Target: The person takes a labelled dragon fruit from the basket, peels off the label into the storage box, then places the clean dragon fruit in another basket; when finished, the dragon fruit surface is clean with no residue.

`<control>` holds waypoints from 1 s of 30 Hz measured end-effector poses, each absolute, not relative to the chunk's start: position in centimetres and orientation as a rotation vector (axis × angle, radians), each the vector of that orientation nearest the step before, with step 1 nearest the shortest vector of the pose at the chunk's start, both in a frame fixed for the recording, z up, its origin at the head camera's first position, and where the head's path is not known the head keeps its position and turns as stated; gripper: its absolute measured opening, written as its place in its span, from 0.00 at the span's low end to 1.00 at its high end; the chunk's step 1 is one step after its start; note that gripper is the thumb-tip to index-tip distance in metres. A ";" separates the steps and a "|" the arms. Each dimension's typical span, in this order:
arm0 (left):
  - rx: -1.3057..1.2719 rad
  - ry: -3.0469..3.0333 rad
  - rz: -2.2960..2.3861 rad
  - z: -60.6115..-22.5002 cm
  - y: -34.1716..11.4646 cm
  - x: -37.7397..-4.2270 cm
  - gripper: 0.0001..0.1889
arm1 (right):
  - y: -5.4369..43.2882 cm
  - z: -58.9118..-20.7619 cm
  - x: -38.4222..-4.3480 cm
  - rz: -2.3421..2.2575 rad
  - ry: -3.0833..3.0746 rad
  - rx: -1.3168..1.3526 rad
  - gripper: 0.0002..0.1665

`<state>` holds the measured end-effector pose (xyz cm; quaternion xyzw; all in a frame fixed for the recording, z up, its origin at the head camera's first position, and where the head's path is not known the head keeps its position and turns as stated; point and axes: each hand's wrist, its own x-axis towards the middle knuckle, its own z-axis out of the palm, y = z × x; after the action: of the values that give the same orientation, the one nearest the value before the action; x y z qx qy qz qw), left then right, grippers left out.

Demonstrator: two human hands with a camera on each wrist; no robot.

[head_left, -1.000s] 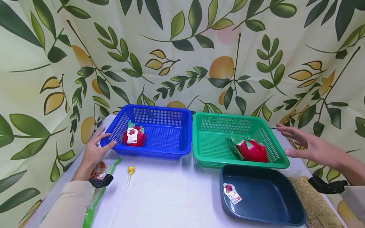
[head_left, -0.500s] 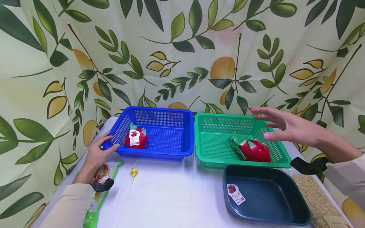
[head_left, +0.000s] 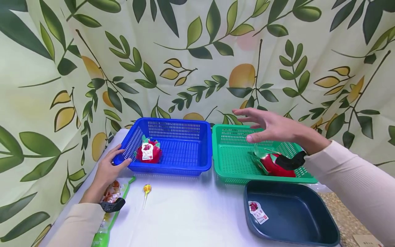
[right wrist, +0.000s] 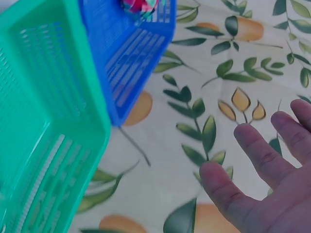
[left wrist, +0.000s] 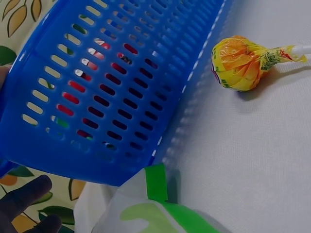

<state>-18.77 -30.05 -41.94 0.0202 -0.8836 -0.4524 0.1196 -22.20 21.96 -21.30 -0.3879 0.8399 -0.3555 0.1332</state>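
My left hand (head_left: 108, 171) is at the front left corner of the blue basket (head_left: 172, 169), its thumb by the front rim and its fingers spread along the left side. In the left wrist view, some fingertips (left wrist: 36, 189) stand apart from the basket. Inside the basket lies a red dragon fruit (head_left: 155, 155) with a white label. My right hand (head_left: 268, 126) hovers, fingers spread and holding nothing, over the back of the green basket (head_left: 232, 179). A second dragon fruit (head_left: 270, 166), lying in the green basket, is partly hidden by the black wrist strap.
A yellow-wrapped lollipop (head_left: 147, 189) lies on the white tablecloth (head_left: 179, 212). Under the left forearm is a green-edged plastic snack bag (head_left: 106, 223). A dark blue tub (head_left: 290, 209) with a label stands front right, next to a brown grainy pack (head_left: 342, 212). Leaf-patterned cloth (head_left: 197, 51) hangs behind.
My right hand has moved left, from beside the green basket's right edge to above its back. The left hand stays at the blue basket's corner. The head view has shifted slightly.
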 end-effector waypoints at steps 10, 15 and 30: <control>0.055 -2.638 -1.227 -41.8 -30.1 -18.5 0.36 | 15.6 -23.9 -25.7 -1.120 2.253 -1.150 0.49; 0.076 -2.652 -1.233 -42.2 -29.9 -18.1 0.36 | 12.4 -25.5 -26.9 -1.087 2.208 -1.188 0.51; 0.059 -2.616 -1.247 -42.2 -29.5 -18.7 0.36 | 3.6 -29.2 -32.1 -0.865 2.242 -1.266 0.52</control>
<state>-18.67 -29.54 -42.21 0.0204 -0.8958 -0.4270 0.1214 -32.11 3.57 -29.24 -0.4554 0.8069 -0.3114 0.2111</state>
